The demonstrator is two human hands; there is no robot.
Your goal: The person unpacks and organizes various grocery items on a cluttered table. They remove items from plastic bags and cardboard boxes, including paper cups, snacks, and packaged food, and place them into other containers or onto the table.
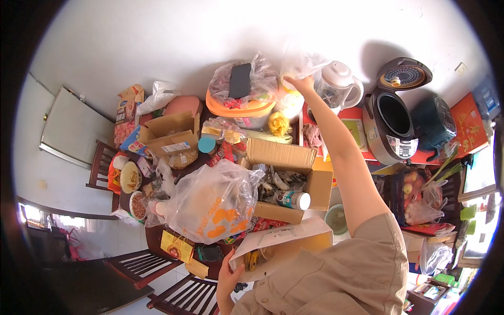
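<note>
My left hand [229, 273] grips the left edge of a white-sided open box [281, 240] held against my body; yellow items [251, 260] lie in it. With my arm stretched far forward, my right hand [302, 84] touches a clear plastic bag [301, 63] near the wall, its fingers partly hidden by the bag. Left of that hand, a black phone [240, 80] rests on a bagged bundle over an orange-rimmed tub [240, 111]. A white-lidded jar [295, 200] lies in an open cardboard box [318, 189], beside a large plastic bag [212, 201].
A glass blender jug [334, 84] stands just right of my right hand. Farther right are a rice cooker [388, 126] with its lid raised and a dark green appliance [435, 120]. Bowls, packets and a smaller carton [173, 138] crowd the left side, with wooden chairs [138, 267] around.
</note>
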